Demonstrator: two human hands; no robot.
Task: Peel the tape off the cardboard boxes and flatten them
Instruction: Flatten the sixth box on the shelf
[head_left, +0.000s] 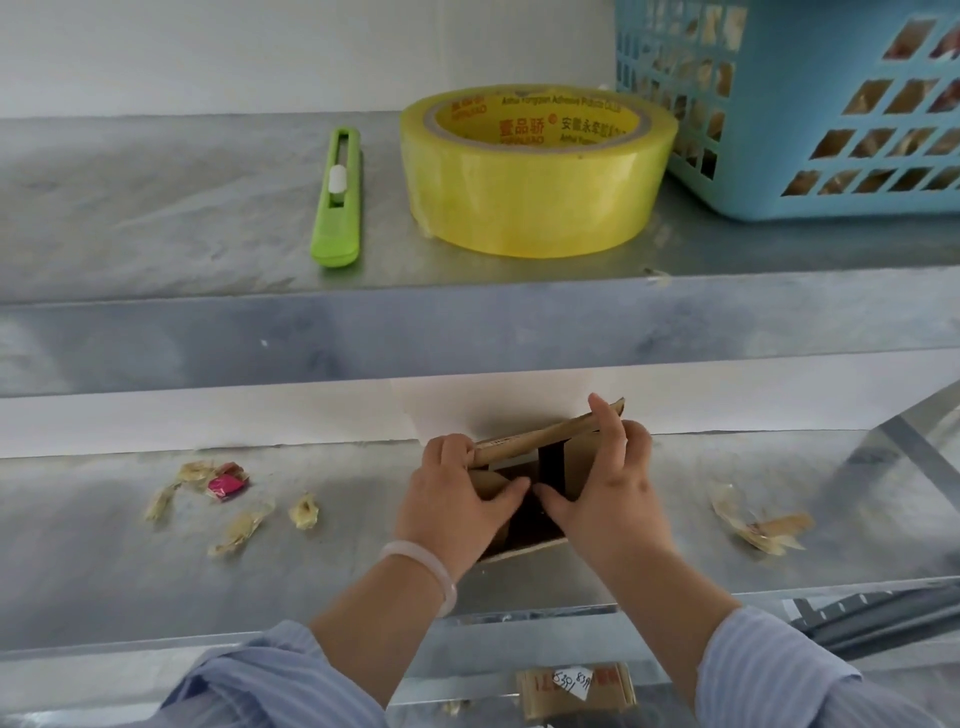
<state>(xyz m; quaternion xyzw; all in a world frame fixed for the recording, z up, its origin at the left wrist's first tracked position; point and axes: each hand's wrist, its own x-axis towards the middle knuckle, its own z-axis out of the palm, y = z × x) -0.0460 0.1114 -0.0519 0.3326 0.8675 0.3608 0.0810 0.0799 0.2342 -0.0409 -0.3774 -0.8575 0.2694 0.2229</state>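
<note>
I read both hands as closed on the box. The left hand grips its left side, fingers curled over the raised flap's end and thumb lying across the opening. The right hand grips the right side, fingers hooked over the same flap and thumb reaching into the dark interior. The box sits open on the middle shelf, near its back wall. Tape scraps lie on this shelf to the left, more to the right. The upper shelf carries a green knife, a yellow tape roll just beside it and a blue basket touching the roll.
</note>
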